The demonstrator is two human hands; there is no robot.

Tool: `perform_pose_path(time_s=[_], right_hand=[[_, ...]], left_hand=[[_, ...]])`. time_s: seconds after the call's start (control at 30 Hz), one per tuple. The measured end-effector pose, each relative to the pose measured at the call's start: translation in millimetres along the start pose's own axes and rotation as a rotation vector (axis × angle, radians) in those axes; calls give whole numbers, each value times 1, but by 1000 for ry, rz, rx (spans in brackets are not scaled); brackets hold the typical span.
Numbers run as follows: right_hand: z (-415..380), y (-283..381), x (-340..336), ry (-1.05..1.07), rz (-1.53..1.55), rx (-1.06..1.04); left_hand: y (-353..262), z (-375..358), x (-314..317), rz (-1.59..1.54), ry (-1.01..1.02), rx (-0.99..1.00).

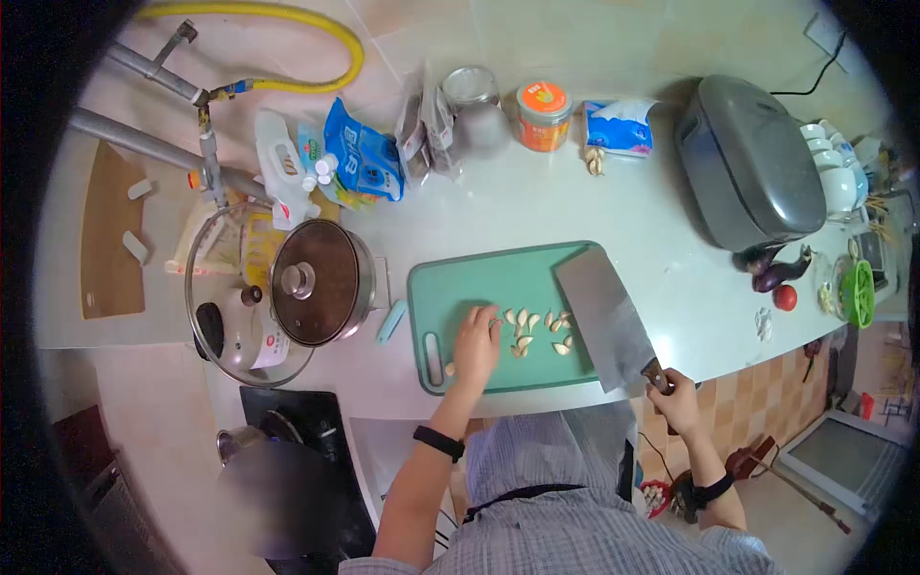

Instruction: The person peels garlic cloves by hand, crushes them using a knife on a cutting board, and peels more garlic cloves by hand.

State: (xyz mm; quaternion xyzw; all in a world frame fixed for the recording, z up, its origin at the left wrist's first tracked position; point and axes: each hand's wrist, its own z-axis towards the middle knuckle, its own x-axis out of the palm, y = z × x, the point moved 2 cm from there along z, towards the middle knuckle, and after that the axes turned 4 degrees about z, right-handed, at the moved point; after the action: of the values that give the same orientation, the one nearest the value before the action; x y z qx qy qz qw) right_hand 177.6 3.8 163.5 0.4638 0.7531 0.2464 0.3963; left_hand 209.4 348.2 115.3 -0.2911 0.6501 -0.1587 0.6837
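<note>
A green cutting board [470, 278] lies on the white counter, with several garlic cloves [522, 340] loosely grouped near its middle. My left hand [476, 353] is over the board's left part, its fingers curled down at the left side of the cloves; whatever the fingertips pinch is hidden. One more clove [450, 368] lies by the board's handle slot, beside my wrist. My right hand [678, 402] is wrapped round the dark handle of a cleaver [606, 321]. The cleaver's broad blade slants across the board's right edge, to the right of the cloves.
Left of the board are a light-blue peeler-like tool [391, 322] and a lidded pot [321, 283]. Behind stand an orange-lidded jar [544, 115], a tissue pack [618, 127] and garlic [595, 161]. A grey rice cooker [752, 158], eggplants [781, 276] and a tomato [785, 298] are at right.
</note>
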Motion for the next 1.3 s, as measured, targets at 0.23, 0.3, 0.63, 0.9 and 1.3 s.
perform_pose_path(time_s=[0.23, 0.3, 0.63, 0.9, 1.3], right_hand=[[-9, 2, 15, -42, -32, 45], [-15, -16, 16, -67, 32, 3], [-61, -29, 17, -153, 21, 48], [-95, -58, 46, -298, 134, 16], [-149, -51, 74, -394, 157, 24]], left_hand=[[5, 7, 12, 184, 62, 66], [2, 6, 20, 190, 121, 91], [-3, 3, 15, 263, 134, 329], [7, -3, 3, 218, 287, 335], [12, 2, 7, 301, 257, 446]])
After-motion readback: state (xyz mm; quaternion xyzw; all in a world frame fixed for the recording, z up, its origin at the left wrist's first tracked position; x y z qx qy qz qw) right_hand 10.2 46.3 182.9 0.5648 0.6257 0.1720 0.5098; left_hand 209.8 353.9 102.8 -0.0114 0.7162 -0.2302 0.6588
